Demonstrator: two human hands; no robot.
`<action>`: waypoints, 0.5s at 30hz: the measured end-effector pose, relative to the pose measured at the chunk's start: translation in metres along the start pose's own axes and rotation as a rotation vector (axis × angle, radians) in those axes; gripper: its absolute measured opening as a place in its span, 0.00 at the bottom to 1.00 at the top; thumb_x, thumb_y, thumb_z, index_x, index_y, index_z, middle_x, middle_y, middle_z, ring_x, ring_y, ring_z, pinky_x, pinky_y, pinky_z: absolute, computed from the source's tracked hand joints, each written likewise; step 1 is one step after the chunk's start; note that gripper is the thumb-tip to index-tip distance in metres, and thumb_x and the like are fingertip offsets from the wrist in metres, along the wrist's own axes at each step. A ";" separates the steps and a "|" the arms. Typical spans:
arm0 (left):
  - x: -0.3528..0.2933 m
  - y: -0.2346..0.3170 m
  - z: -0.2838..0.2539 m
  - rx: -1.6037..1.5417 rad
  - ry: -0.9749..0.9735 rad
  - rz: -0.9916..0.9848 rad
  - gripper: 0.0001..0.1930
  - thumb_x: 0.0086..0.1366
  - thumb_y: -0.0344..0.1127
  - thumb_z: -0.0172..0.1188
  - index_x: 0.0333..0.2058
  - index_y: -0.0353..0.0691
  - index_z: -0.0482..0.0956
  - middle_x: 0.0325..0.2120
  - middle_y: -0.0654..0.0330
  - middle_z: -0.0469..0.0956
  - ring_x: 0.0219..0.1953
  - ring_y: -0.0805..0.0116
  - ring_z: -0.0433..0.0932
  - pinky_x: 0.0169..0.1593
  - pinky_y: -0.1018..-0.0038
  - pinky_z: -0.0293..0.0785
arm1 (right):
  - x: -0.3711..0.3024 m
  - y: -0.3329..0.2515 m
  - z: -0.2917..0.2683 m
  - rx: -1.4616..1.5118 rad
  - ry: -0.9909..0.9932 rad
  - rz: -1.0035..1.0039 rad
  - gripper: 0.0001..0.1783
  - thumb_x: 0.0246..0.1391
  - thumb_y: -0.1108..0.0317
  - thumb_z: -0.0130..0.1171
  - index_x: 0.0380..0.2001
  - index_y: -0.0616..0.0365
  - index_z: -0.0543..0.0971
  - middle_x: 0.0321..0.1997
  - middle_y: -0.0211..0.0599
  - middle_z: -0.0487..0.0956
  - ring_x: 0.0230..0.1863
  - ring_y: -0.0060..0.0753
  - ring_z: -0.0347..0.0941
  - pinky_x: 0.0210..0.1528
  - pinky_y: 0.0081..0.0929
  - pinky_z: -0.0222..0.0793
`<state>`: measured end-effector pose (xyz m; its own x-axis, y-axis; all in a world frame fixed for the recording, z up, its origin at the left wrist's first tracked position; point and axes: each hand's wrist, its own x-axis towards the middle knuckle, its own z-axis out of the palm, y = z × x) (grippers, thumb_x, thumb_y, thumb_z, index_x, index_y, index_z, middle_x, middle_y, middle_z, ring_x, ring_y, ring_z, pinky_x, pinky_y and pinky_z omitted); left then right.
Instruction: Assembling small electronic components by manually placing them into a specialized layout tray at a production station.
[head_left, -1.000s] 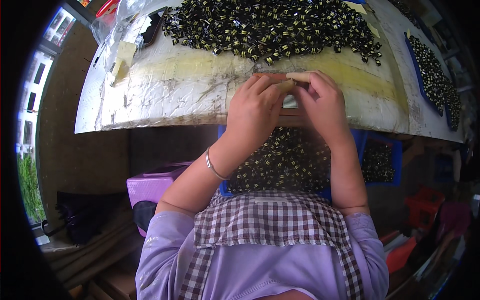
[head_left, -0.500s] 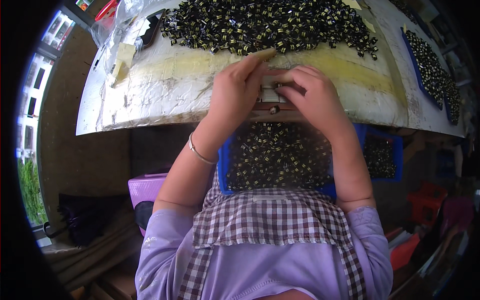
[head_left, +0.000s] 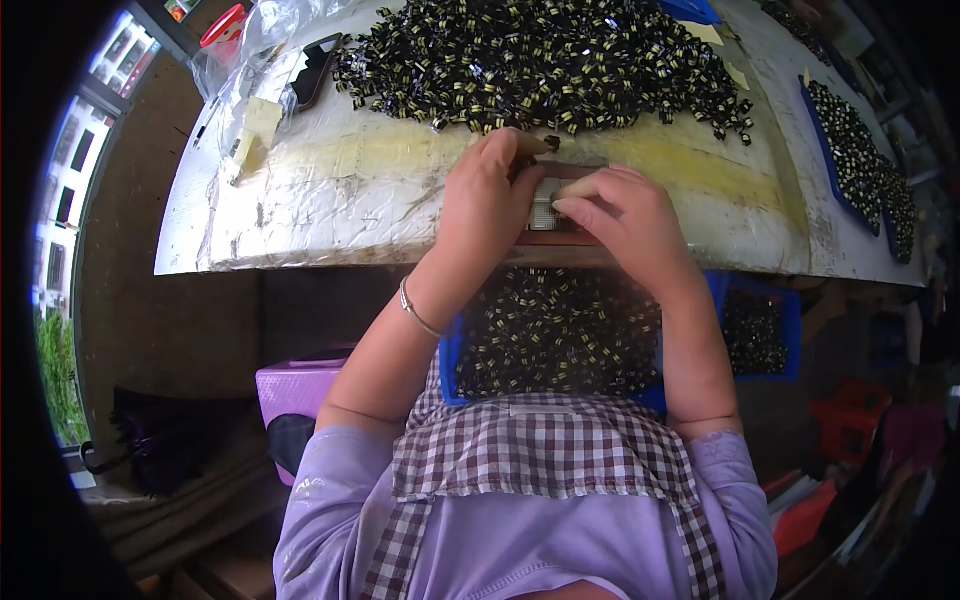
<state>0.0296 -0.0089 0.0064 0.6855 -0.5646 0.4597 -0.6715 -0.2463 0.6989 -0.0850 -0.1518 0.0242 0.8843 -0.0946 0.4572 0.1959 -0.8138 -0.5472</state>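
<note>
On the near edge of the table lies a small flat fixture with a ridged metal plate (head_left: 544,213) in a reddish-brown frame (head_left: 560,238). My left hand (head_left: 485,195) rests at its left side, fingers curled together, and a small dark piece (head_left: 551,144) shows at its fingertips. From the right, my right hand (head_left: 635,215) bends over the plate, thumb and forefinger pinched at its surface. Whatever sits in that pinch is too small to make out. Just beyond both hands spreads a large heap of small black-and-yellow pieces (head_left: 540,65).
A blue bin (head_left: 450,360) of similar pieces sits under the table edge at my lap, with another blue bin (head_left: 790,330) to its right. A blue tray (head_left: 835,175) of pieces lies far right. A phone (head_left: 314,75) and a red-rimmed tub (head_left: 224,28) stand at the left.
The small piece at the fixture's near edge is no longer seen there. My right fingers have come down closer onto the plate. The whole view has shifted slightly.
</note>
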 end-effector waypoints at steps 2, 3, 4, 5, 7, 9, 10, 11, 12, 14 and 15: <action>-0.004 -0.002 -0.004 -0.048 0.032 -0.051 0.08 0.57 0.28 0.63 0.36 0.38 0.77 0.33 0.53 0.77 0.39 0.51 0.76 0.42 0.61 0.73 | 0.008 -0.006 0.004 0.115 0.110 0.111 0.08 0.53 0.73 0.63 0.37 0.59 0.82 0.33 0.40 0.81 0.35 0.35 0.78 0.41 0.29 0.72; -0.008 -0.004 -0.006 -0.103 0.049 -0.102 0.08 0.56 0.28 0.63 0.36 0.38 0.76 0.32 0.52 0.77 0.39 0.50 0.76 0.42 0.61 0.73 | 0.012 -0.005 0.011 0.143 0.179 0.139 0.09 0.55 0.72 0.62 0.40 0.59 0.82 0.33 0.40 0.82 0.32 0.31 0.79 0.37 0.27 0.73; -0.013 -0.003 -0.006 -0.106 0.071 -0.032 0.10 0.55 0.28 0.63 0.37 0.37 0.76 0.32 0.51 0.77 0.39 0.49 0.76 0.42 0.60 0.73 | 0.016 -0.008 0.010 0.022 0.239 0.062 0.10 0.54 0.72 0.63 0.41 0.58 0.82 0.32 0.40 0.81 0.31 0.30 0.78 0.35 0.27 0.72; -0.014 -0.009 -0.004 0.014 0.134 0.106 0.11 0.55 0.28 0.67 0.38 0.37 0.80 0.29 0.53 0.79 0.31 0.55 0.79 0.37 0.66 0.75 | 0.019 -0.008 0.012 -0.036 0.209 0.096 0.09 0.53 0.72 0.63 0.39 0.56 0.82 0.29 0.39 0.80 0.31 0.36 0.76 0.35 0.31 0.71; -0.016 -0.001 -0.001 0.009 0.101 0.085 0.10 0.55 0.32 0.67 0.35 0.37 0.79 0.30 0.51 0.77 0.34 0.50 0.77 0.38 0.61 0.74 | 0.021 0.004 0.021 -0.106 0.165 0.145 0.09 0.52 0.72 0.64 0.39 0.53 0.82 0.27 0.37 0.77 0.29 0.40 0.73 0.34 0.34 0.69; -0.020 -0.011 0.011 -0.029 0.031 -0.038 0.09 0.57 0.33 0.64 0.34 0.38 0.77 0.33 0.51 0.76 0.39 0.48 0.76 0.42 0.59 0.73 | 0.019 0.012 0.028 -0.083 0.155 0.178 0.10 0.52 0.75 0.62 0.39 0.54 0.81 0.29 0.35 0.76 0.28 0.36 0.71 0.32 0.32 0.68; -0.024 -0.016 0.013 -0.041 0.060 0.011 0.08 0.57 0.34 0.64 0.34 0.38 0.77 0.34 0.51 0.76 0.40 0.49 0.75 0.43 0.60 0.73 | 0.017 0.010 0.030 -0.039 0.151 0.198 0.09 0.52 0.76 0.62 0.38 0.55 0.81 0.30 0.34 0.75 0.27 0.33 0.69 0.32 0.30 0.67; -0.027 -0.017 0.017 -0.038 0.111 0.053 0.08 0.56 0.33 0.63 0.34 0.38 0.77 0.34 0.52 0.76 0.40 0.50 0.75 0.44 0.61 0.73 | 0.015 0.006 0.028 -0.048 0.158 0.195 0.09 0.52 0.77 0.61 0.38 0.56 0.81 0.31 0.34 0.74 0.26 0.32 0.67 0.32 0.29 0.66; -0.028 -0.014 0.012 -0.027 0.123 0.097 0.08 0.56 0.33 0.62 0.33 0.38 0.76 0.33 0.53 0.75 0.40 0.51 0.74 0.44 0.61 0.73 | 0.014 0.003 0.028 -0.059 0.168 0.198 0.09 0.52 0.77 0.61 0.38 0.56 0.81 0.31 0.33 0.73 0.25 0.31 0.64 0.32 0.28 0.65; -0.025 -0.007 0.010 0.035 0.094 0.106 0.08 0.56 0.33 0.62 0.32 0.37 0.76 0.32 0.54 0.73 0.39 0.52 0.73 0.43 0.61 0.72 | 0.013 0.009 0.027 -0.060 0.210 0.152 0.10 0.52 0.77 0.61 0.39 0.57 0.81 0.30 0.33 0.72 0.24 0.30 0.63 0.32 0.28 0.64; -0.021 -0.008 0.013 0.005 0.093 0.117 0.07 0.55 0.31 0.61 0.32 0.36 0.75 0.32 0.53 0.73 0.40 0.51 0.73 0.44 0.60 0.72 | 0.013 0.012 0.026 -0.090 0.250 0.151 0.10 0.52 0.77 0.62 0.40 0.57 0.80 0.30 0.33 0.71 0.24 0.30 0.61 0.31 0.29 0.64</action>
<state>0.0166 -0.0048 -0.0158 0.6257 -0.5144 0.5864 -0.7494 -0.1876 0.6350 -0.0599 -0.1480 0.0057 0.7668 -0.3476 0.5397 0.0215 -0.8263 -0.5628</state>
